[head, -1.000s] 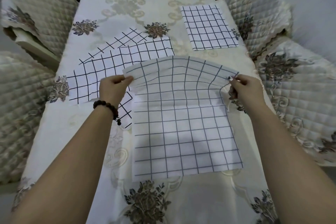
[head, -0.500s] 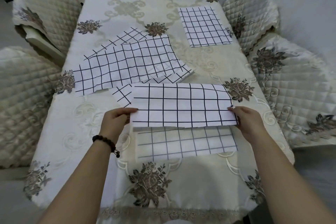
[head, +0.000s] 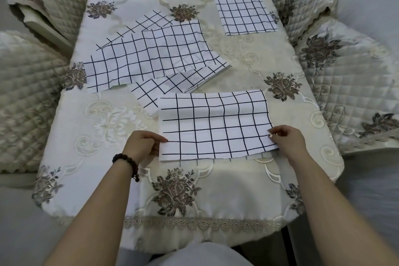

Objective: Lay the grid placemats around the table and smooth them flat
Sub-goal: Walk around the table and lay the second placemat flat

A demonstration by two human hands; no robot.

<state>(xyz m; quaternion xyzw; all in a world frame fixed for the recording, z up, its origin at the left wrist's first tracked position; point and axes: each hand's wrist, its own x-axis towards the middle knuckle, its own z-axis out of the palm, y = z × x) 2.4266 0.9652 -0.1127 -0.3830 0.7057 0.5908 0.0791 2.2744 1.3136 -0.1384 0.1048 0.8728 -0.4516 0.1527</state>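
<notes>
Both forearms are bare and reach forward from the lower frame, roughly level with each other. Left hand (head: 142,144): palm down, thumb lying over the near left edge of the placemat (head: 213,127), fingers tucked beneath, pinching it. Bead bracelet (head: 126,161) on the left wrist. Right hand (head: 288,141): knuckles up, fingers curled, pinching the near right corner.

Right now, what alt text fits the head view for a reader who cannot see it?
A person's left hand and right hand pinch the side edges of a grid placemat on a floral tablecloth. A loose pile of placemats lies behind it to the left, one flat placemat far right, quilted chairs around.
</notes>
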